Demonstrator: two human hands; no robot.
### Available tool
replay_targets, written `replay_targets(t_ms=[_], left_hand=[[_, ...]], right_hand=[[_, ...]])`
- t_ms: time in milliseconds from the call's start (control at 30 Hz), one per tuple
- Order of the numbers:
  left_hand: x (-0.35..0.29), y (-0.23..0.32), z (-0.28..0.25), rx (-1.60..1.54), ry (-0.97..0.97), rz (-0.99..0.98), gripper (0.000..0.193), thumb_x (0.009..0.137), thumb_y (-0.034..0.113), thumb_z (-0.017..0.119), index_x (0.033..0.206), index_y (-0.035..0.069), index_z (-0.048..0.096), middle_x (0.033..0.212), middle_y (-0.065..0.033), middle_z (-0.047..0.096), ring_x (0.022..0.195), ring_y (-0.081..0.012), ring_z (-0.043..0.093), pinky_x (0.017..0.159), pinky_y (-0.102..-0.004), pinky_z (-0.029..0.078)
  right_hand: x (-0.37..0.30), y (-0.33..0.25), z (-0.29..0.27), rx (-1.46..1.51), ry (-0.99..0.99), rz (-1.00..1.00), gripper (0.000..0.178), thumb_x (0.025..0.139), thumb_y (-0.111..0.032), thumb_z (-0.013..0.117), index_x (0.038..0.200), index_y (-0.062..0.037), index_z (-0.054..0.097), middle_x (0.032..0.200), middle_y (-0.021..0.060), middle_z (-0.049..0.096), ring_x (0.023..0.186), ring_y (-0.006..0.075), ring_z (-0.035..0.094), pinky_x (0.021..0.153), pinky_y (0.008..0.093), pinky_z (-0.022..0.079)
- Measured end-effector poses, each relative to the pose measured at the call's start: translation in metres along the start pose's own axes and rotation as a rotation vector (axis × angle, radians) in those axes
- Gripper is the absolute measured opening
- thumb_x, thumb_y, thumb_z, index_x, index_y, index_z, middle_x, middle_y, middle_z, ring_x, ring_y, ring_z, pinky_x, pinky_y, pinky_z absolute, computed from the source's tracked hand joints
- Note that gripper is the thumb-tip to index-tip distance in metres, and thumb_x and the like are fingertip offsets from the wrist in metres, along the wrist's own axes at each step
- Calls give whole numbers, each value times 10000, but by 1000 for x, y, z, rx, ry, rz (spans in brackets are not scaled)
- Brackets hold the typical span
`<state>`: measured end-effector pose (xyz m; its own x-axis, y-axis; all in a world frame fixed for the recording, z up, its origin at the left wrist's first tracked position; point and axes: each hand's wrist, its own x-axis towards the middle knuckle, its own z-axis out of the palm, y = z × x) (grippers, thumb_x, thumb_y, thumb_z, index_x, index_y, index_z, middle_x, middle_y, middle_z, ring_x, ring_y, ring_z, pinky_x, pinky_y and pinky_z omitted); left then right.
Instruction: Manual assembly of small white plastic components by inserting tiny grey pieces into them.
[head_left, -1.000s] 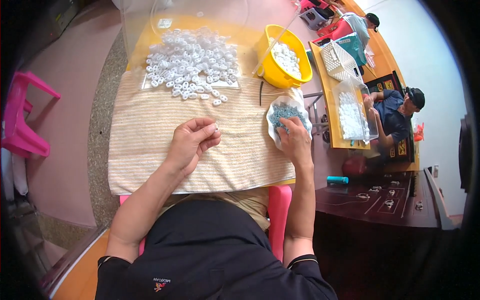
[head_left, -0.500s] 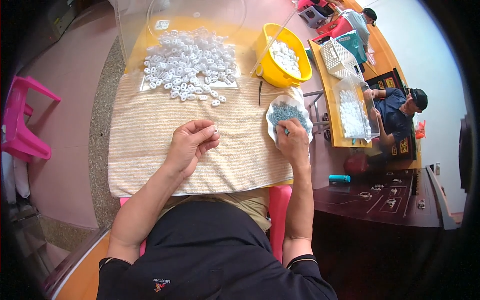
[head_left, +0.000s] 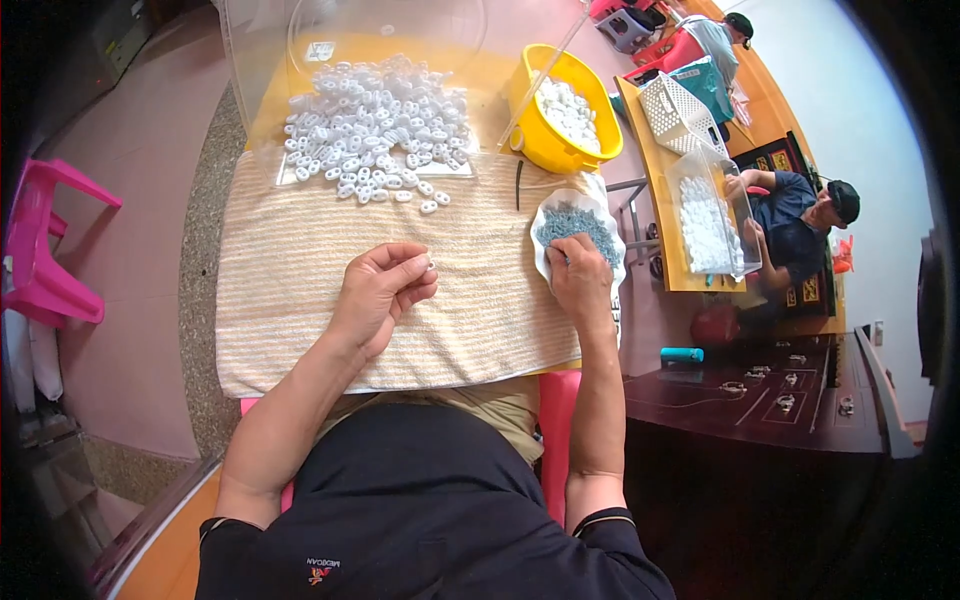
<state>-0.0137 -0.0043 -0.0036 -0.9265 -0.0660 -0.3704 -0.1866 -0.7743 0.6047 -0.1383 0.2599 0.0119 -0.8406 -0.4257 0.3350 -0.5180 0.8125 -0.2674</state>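
Striped cloth (head_left: 290, 325) backs one pinched white piece (head_left: 431, 265) (small, mostly hidden).

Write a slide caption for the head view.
Left hand pinches a small white piece over a striped beige towel; right hand reaches into a white, wavy-rimmed dish of blue-grey pieces.

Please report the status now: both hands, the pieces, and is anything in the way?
Left hand pinching a small white piece. Right hand at blue-grey pieces in white dish; grip hidden. Black strip on towel beyond dish, not between hands.
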Motion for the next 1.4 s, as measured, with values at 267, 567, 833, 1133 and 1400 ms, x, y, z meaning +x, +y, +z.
replay_targets(t_ms=[267,567,833,1133,1400], left_hand=[[1,0,-2,-7,0,0,94,892,48,653,982,22,645,864,-58,658,785,-139,660,725,-268,582],[1,-1,-2,-6,2,4,92,893,44,650,981,18,644,857,-60,659,782,-142,662,714,-269,585],[1,-1,-3,-7,-1,3,117,889,37,646,1002,14,624,868,-73,669,785,-147,672,710,-272,596],[2,-2,-3,-8,1,0,105,891,38,644,993,17,629,866,-72,668,788,-148,672,709,-269,596],[2,-2,-2,11,4,9,97,891,46,653,982,16,644,855,-61,658,780,-139,661,714,-267,587]], right_hand=[[2,-10,-6,14,-32,23,80,873,-100,593,864,-27,624,880,145,618,799,371,612,687,444,487],[14,-22,-21,-22,-92,79,187,858,-96,621,1035,-76,676,969,144,632,855,356,635,730,420,505],[16,-15,-15,-8,-98,53,111,866,-111,611,945,-75,681,952,125,632,834,353,636,730,425,502],[13,-13,-16,-3,-89,41,117,872,-117,598,904,-31,671,915,142,629,824,366,627,723,425,497],[14,-18,-12,54,-72,37,151,859,-136,632,934,-25,700,918,146,653,833,357,636,748,410,495]])
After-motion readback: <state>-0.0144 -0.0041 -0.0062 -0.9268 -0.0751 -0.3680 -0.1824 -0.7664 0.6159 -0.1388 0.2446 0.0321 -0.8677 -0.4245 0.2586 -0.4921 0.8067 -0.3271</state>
